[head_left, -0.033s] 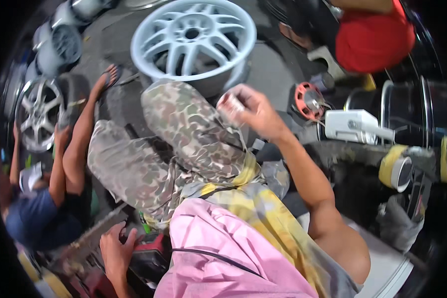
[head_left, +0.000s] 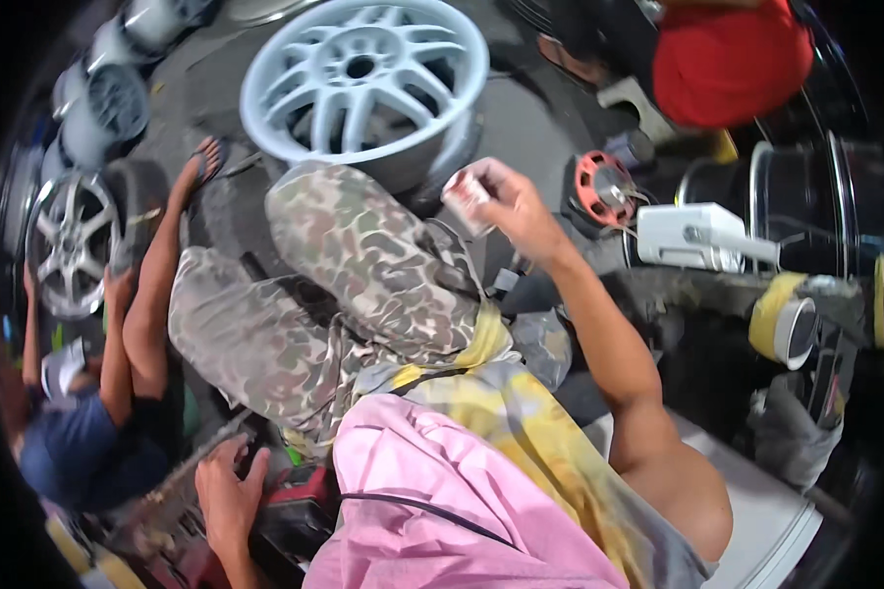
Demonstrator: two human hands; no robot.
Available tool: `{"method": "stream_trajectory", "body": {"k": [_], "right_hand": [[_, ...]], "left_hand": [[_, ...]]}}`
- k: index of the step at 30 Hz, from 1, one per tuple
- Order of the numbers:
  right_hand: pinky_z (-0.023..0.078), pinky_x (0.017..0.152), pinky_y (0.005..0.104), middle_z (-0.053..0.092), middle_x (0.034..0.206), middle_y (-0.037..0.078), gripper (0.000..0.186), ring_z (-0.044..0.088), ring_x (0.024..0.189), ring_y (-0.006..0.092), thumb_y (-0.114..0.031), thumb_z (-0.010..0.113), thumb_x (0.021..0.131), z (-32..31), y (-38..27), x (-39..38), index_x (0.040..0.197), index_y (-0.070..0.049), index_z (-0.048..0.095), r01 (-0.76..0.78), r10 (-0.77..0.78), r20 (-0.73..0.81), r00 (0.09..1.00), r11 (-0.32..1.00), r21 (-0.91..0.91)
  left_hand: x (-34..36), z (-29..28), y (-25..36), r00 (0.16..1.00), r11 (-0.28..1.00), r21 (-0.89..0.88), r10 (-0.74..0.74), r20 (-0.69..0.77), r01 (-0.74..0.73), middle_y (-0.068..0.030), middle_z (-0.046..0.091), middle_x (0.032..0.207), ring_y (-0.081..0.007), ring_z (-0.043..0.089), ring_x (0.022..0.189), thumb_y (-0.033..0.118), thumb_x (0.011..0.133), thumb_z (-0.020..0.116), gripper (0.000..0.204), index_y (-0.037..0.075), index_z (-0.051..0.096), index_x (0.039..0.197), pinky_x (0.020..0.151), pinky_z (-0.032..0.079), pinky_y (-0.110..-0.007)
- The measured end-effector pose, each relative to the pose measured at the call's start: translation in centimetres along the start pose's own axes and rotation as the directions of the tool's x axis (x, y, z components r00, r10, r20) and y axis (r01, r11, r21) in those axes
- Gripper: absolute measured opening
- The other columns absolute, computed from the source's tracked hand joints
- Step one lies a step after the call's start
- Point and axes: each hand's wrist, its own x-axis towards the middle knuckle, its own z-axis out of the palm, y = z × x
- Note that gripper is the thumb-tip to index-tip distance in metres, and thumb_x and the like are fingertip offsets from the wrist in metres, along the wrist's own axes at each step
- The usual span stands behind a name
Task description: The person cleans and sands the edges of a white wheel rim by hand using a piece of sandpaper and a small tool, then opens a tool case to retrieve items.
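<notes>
My right hand (head_left: pixel 523 218) is raised beyond my right knee, its fingers closed round a small white-and-red packet (head_left: pixel 469 201). Just ahead of my knees, a large pale grey-blue wheel rim (head_left: pixel 322 67) lies face up, leaning slightly. My left hand (head_left: pixel 231 491) is low by my left hip with its fingers apart, and nothing shows in it. Right beside that hand is a red-and-black object (head_left: pixel 300 488), partly hidden by my pink cloth.
At left a person in dark blue (head_left: pixel 93 447) holds a silver rim (head_left: pixel 74 243). Another person in red (head_left: pixel 732 64) is at upper right. A red round part (head_left: pixel 604 188), a white boxy device (head_left: pixel 690 236), a tape roll (head_left: pixel 786 319) and dark rims stand right.
The view has shifted slightly. My right hand has moved a little to the right relative to the wheel, and the packet now shows more clearly. My left hand stays in place.
</notes>
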Motion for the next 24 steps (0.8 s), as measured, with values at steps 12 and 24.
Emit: {"method": "stream_trajectory", "body": {"k": [12, 24], "right_hand": [[0.057, 0.073, 0.0424, 0.075, 0.080, 0.012, 0.049, 0.074, 0.075, 0.0278, -0.051, 0.079, 0.086, -8.9, 25.9, -17.9, 0.100, -0.004, 0.071, -0.775, 0.473, -0.618, 0.628, 0.453, -0.440], [0.052, 0.087, 0.0458, 0.053, 0.107, 0.014, 0.036, 0.058, 0.104, 0.0353, -0.019, 0.081, 0.080, -8.9, 17.0, -18.8, 0.106, -0.005, 0.061, -0.438, -0.104, -0.476, 0.873, 0.261, -0.860]], "left_hand": [[16.0, -5.7, 14.4, 0.778, 0.724, 0.289, 0.602, 0.179, -0.627, -0.0166, 0.070, 0.113, -0.0381, 0.066, 0.104, 0.015, 0.091, 0.077, 0.032, 0.002, 0.070, 0.119, 0.094, 0.049, -0.043], [23.1, -3.9, 21.2, 0.544, 0.539, 0.100, 0.795, 0.269, -0.836, -0.0182, 0.065, 0.092, -0.0399, 0.065, 0.086, 0.014, 0.091, 0.075, 0.028, -0.001, 0.070, 0.114, 0.076, 0.051, -0.046]]}}
